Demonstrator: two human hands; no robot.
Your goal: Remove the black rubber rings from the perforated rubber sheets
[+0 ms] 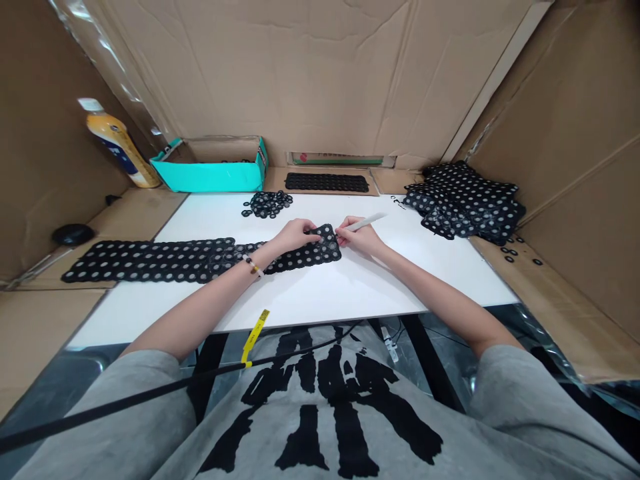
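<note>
A long black sheet with rows of round holes [150, 261] lies across the left of the white board [300, 300]. A further black perforated piece [327, 248] reaches to the board's middle, partly hidden under my left forearm. My left hand [299, 236] pinches this piece near its right end. At the piece's right edge, my right hand [357, 237] is closed around a slim whitish pen-like tool [367, 221], whose upper end points up and right. The tool's working tip is too small to make out.
Loose black rings [267, 204] lie behind my left hand. Along the back stand a bottle [120, 143], a turquoise-sided box [210, 176] and a flat black sheet [327, 182]. Stacked perforated sheets [465, 200] sit back right, near several loose rings. Cardboard walls [300, 73] surround the board.
</note>
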